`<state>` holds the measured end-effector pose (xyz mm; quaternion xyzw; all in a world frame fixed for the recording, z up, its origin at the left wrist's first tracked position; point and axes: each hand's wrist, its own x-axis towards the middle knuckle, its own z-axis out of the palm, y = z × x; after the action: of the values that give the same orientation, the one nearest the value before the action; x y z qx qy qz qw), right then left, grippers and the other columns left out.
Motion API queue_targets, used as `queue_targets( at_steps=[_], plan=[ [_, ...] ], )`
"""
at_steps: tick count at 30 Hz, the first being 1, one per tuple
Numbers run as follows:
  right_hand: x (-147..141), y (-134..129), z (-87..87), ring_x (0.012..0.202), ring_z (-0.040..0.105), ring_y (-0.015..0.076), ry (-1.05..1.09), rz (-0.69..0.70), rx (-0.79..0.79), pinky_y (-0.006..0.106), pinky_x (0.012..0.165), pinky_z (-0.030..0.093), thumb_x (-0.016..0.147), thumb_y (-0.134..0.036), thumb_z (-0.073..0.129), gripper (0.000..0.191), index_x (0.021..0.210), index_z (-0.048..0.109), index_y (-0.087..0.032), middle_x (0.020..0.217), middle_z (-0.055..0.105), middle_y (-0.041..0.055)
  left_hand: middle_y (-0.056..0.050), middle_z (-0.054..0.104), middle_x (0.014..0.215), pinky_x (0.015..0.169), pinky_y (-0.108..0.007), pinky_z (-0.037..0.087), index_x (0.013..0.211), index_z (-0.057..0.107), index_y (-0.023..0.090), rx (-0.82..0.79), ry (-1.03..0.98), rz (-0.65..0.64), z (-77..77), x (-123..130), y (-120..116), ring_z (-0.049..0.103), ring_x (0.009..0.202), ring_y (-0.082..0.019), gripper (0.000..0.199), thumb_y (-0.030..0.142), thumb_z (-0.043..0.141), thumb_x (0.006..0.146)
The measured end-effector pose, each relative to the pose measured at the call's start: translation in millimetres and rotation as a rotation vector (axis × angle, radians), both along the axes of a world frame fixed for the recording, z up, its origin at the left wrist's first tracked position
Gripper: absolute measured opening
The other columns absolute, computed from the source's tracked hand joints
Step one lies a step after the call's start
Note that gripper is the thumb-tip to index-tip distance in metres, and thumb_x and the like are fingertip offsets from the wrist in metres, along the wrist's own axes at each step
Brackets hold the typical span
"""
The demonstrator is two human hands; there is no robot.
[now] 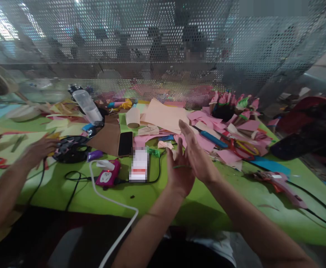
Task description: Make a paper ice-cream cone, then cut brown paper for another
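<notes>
My left hand (181,175) is raised over the green table with its palm up and its fingers stretched. Against it, from the right, leans my right hand (197,154), flat and with straight fingers. A thin green strand (182,166) lies across my left palm and runs in between the two palms, where its end is hidden. Just beyond the hands are a crumpled light pink piece (165,144) and a large pale pink sheet (164,115). A phone with a lit screen (139,163) lies to their left.
Pink scraps (204,120), scissors (239,149) and a blue-handled tool (214,139) lie at the right, with a pink glue gun (284,186) nearer. Left are a dark phone (125,143), magenta box (108,175), white cable (112,201), bottle (87,106) and another person's hand (41,149).
</notes>
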<state>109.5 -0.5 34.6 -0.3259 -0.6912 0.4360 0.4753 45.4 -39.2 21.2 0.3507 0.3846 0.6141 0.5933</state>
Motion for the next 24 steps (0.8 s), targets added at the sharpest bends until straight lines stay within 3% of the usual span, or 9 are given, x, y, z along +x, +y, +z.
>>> queue_targets(
  at_steps=[4,9,11,14,15,17,21,22,24],
  plan=[
    [2,8,7.3,0.153,0.016,0.0190,-0.010,-0.015,0.000,0.046,0.125,0.019,0.100,-0.063,0.024,0.064,0.157,0.021,-0.036,0.166,0.023,-0.0026,-0.005,0.050,0.152,0.111,-0.045,0.041,0.149,0.045,0.027,-0.077,-0.402,-0.099,4.6,-3,-4,0.041,0.143,-0.029,0.075,0.070,0.017,0.094],
    [-5,5,8.0,0.154,0.011,0.0279,-0.330,-0.132,0.269,0.055,0.125,0.003,0.097,-0.062,0.038,0.064,0.156,0.028,-0.038,0.167,0.020,-0.0014,-0.006,0.054,0.148,0.114,-0.044,0.037,0.145,0.050,0.026,-0.044,-0.442,-0.096,8.5,10,1,0.040,0.144,-0.029,0.075,0.070,0.018,0.093],
    [-9,-9,-0.6,0.154,0.010,0.0294,-0.428,-0.095,0.322,0.055,0.125,0.001,0.099,-0.060,0.035,0.063,0.157,0.023,-0.039,0.167,0.017,-0.0022,-0.001,0.047,0.154,0.115,-0.043,0.036,0.149,0.043,0.032,-0.021,-0.388,0.033,11.0,19,1,0.035,0.147,-0.026,0.074,0.069,0.012,0.093],
    [-12,-31,-13.0,0.154,0.010,0.0280,-0.513,0.040,0.321,0.056,0.124,0.007,0.100,-0.060,0.030,0.065,0.159,0.012,-0.040,0.168,0.014,-0.0012,0.008,0.032,0.161,0.118,-0.038,0.032,0.155,0.026,0.040,0.065,-0.377,0.442,13.5,31,-3,0.024,0.152,-0.021,0.070,0.067,0.008,0.092],
    [-11,-33,-14.6,0.154,0.009,0.0275,-0.532,0.059,0.310,0.057,0.124,0.008,0.100,-0.059,0.029,0.065,0.159,0.010,-0.039,0.168,0.014,-0.0005,0.009,0.029,0.163,0.119,-0.037,0.031,0.155,0.023,0.040,0.082,-0.415,0.477,13.5,33,-4,0.022,0.152,-0.021,0.069,0.066,0.009,0.092],
    [-10,-27,-13.0,0.155,0.009,0.0269,-0.541,0.034,0.280,0.057,0.123,0.009,0.101,-0.058,0.026,0.063,0.159,0.011,-0.037,0.168,0.014,0.0004,0.010,0.029,0.163,0.119,-0.036,0.031,0.155,0.024,0.040,0.013,-0.473,0.380,12.9,31,-5,0.024,0.152,-0.020,0.066,0.061,0.010,0.095],
    [-9,-3,-1.8,0.154,0.009,0.0305,-0.498,-0.158,0.269,0.061,0.122,0.006,0.100,-0.061,0.024,0.064,0.159,0.015,-0.037,0.168,0.016,0.0016,-0.001,0.038,0.159,0.119,-0.038,0.034,0.153,0.035,0.029,-0.086,-0.545,0.124,14.6,21,0,0.035,0.147,-0.021,0.061,0.049,0.016,0.100],
    [-10,-2,-0.6,0.154,0.009,0.0308,-0.493,-0.174,0.282,0.062,0.122,0.005,0.100,-0.061,0.024,0.064,0.159,0.015,-0.037,0.168,0.016,0.0016,-0.001,0.038,0.159,0.119,-0.037,0.033,0.153,0.036,0.028,-0.081,-0.557,0.097,15.7,21,0,0.034,0.148,-0.021,0.061,0.050,0.016,0.100],
    [-11,-12,-2.5,0.154,0.009,0.0290,-0.502,-0.129,0.311,0.060,0.123,0.005,0.101,-0.059,0.024,0.063,0.159,0.013,-0.037,0.168,0.015,0.0009,0.002,0.035,0.161,0.120,-0.035,0.030,0.152,0.036,0.031,-0.046,-0.552,0.173,17.0,24,-1,0.029,0.150,-0.019,0.065,0.057,0.012,0.098]
  ],
)
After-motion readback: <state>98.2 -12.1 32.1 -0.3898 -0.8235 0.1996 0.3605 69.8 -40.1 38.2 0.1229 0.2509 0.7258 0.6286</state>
